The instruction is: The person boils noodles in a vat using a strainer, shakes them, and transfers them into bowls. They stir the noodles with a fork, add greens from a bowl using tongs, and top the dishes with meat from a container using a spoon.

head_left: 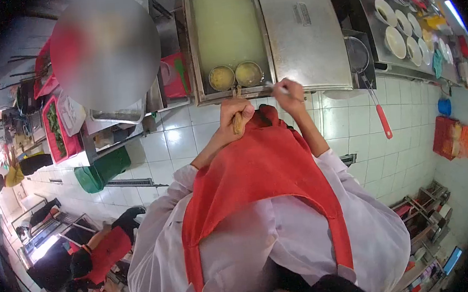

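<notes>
My left hand (235, 116) is closed around the wooden handles (238, 124) of two round strainers. The left strainer (221, 78) and the right strainer (249, 74) sit side by side at the near end of a long metal vat (229, 27) of cloudy yellowish-green liquid. Both hold something pale yellow. My right hand (289, 94), fingers closed, grips a thin light-coloured utensil that points toward the right strainer; its far end is hard to make out.
A flat metal cover (305, 34) adjoins the vat on the right. Beyond it are a ladle with a red handle (384, 122) and white bowls (394, 42). Red trays (59, 136) and a green bin (102, 169) stand left. Other people (106, 249) are at lower left.
</notes>
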Action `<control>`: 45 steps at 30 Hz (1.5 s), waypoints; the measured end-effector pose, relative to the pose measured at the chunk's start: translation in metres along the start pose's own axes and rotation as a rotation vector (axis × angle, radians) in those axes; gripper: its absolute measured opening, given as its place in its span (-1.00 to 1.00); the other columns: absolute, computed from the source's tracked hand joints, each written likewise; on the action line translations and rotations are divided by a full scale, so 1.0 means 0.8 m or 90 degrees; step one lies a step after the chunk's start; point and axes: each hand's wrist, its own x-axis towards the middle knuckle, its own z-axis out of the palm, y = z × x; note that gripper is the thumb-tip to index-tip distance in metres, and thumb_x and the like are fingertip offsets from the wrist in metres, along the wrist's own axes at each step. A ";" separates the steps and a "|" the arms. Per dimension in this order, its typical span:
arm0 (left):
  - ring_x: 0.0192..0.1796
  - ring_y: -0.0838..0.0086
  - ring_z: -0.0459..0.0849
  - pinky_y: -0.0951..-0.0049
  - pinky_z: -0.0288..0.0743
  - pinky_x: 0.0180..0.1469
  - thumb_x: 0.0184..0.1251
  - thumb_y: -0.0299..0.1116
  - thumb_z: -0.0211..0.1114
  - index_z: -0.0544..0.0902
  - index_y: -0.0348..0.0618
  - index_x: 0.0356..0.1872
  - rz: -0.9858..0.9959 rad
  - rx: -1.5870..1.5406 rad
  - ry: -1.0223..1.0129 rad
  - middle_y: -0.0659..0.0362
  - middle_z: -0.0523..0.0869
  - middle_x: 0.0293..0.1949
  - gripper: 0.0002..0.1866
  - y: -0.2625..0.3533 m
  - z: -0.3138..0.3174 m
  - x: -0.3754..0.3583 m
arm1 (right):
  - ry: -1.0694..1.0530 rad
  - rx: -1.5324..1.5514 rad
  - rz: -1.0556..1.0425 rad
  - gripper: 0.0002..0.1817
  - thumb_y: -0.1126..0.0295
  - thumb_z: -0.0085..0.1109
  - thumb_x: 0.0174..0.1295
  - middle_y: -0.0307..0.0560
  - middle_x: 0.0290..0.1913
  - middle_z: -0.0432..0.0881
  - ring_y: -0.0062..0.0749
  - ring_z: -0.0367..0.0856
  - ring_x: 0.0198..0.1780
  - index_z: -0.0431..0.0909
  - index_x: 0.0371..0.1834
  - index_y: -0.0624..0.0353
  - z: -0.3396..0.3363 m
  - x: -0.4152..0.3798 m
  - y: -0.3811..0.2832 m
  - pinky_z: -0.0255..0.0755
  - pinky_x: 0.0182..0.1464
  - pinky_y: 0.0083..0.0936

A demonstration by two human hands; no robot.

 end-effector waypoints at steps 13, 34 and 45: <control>-0.67 0.31 0.24 0.33 0.08 -0.55 0.41 -0.31 0.16 0.29 -0.33 -0.65 -0.004 -0.041 0.031 0.10 0.26 -0.71 -0.56 0.004 0.002 -0.002 | -0.013 0.154 0.086 -0.80 0.33 0.21 0.09 0.08 -0.56 0.64 -0.31 0.66 -0.48 0.59 -0.48 0.27 0.022 -0.003 0.027 0.50 -0.38 -0.40; -0.31 0.50 0.56 0.37 0.46 -0.17 0.30 -0.37 0.28 0.61 -0.22 -0.37 -0.171 -0.167 0.320 0.18 0.64 -0.33 -0.86 -0.052 -0.028 -0.035 | 0.594 0.725 0.293 -0.87 0.39 0.15 0.23 0.01 -0.32 0.65 -0.39 0.65 -0.32 0.50 -0.33 0.24 -0.204 -0.026 0.119 0.52 -0.32 -0.54; -0.58 0.66 0.16 0.56 0.01 -0.54 0.43 -0.42 0.10 0.35 -0.06 -0.47 -0.120 -0.351 0.302 0.32 0.29 -0.60 -0.78 0.001 -0.019 0.067 | 0.701 0.724 0.418 -0.49 -0.04 0.18 0.25 0.00 -0.30 0.70 -0.38 0.66 -0.39 0.61 -0.31 0.31 -0.161 0.000 0.264 0.52 -0.39 -0.59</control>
